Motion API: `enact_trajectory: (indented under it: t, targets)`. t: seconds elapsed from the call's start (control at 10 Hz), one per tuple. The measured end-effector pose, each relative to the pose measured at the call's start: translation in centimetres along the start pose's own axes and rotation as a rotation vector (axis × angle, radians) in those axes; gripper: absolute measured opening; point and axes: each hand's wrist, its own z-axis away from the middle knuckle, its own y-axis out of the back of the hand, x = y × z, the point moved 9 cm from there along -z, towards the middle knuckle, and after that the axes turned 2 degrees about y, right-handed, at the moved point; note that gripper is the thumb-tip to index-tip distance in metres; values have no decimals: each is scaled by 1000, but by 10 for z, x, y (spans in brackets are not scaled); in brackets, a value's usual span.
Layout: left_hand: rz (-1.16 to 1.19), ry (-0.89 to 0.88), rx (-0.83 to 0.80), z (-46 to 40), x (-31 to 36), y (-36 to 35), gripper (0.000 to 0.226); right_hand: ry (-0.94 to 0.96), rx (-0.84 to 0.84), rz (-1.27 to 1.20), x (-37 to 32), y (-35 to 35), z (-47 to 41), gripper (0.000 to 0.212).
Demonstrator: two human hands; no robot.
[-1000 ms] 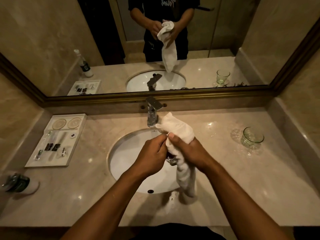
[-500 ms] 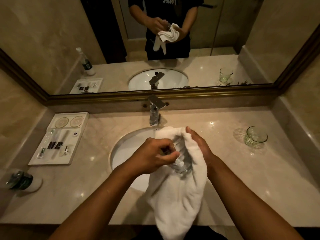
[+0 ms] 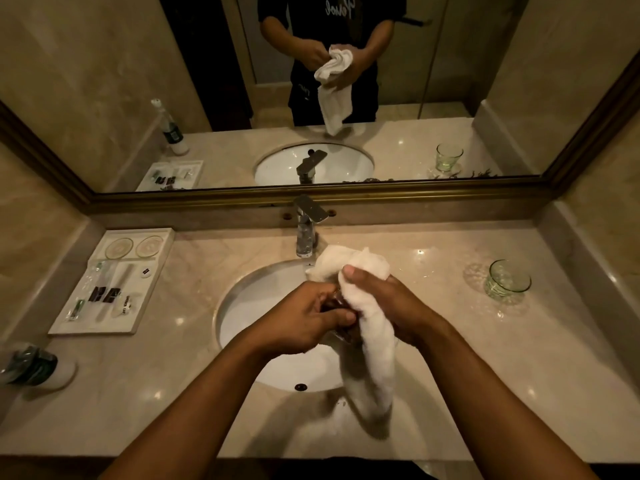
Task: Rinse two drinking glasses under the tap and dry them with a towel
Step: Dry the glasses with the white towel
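Marble table [image 3: 467,368] under a wide mirror [image 3: 104,64], amenity tray [image 3: 114,282] at far left. Over the sink [image 3: 242,306], left hand [image 3: 308,320] curled round a mostly hidden glass [image 3: 341,332], likely steadying it; right hand [image 3: 388,303] gripping the towel [image 3: 374,348] wrapped against it to dry. Second glass [image 3: 507,280] upright at far right, well apart, probably finished.

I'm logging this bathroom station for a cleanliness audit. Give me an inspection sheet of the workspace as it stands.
Surface: beige marble counter with glossy light spots, round white sink.
Job's things: one glass mostly hidden between the hands, white towel wrapped round it; second glass upright on the counter at right.
Clutter: amenity tray at left, bottle lying at far left.
Grips: left hand holds the glass; right hand grips the towel.
Cables: nothing seen.
Surroundings: tap, no water seen running; framed mirror.
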Motion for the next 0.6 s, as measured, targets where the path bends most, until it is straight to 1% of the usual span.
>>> enact_trajectory:
  t: [0.1, 0.2, 0.3, 0.4, 0.5, 0.6]
  targets:
    - [47, -106, 12, -2, 10, 5, 10, -90, 51, -380, 7, 10, 1, 40]
    - [-75, -135, 58, -4, 8, 8, 6, -101, 164, -422, 19, 24, -1, 16]
    - [-202, -160, 199, -3, 3, 9, 6, -160, 266, -743, 35, 23, 9, 27]
    - [-259, -208, 310, 0, -1, 7, 3, -102, 331, -633, 61, 27, 4, 25]
    - [-411, -333, 498, 6, 0, 1, 4, 115, 362, -726, 52, 17, 7, 48]
    - [-466, -348, 611, 8, 1, -6, 3, 13, 286, -878, 57, -3, 2, 66]
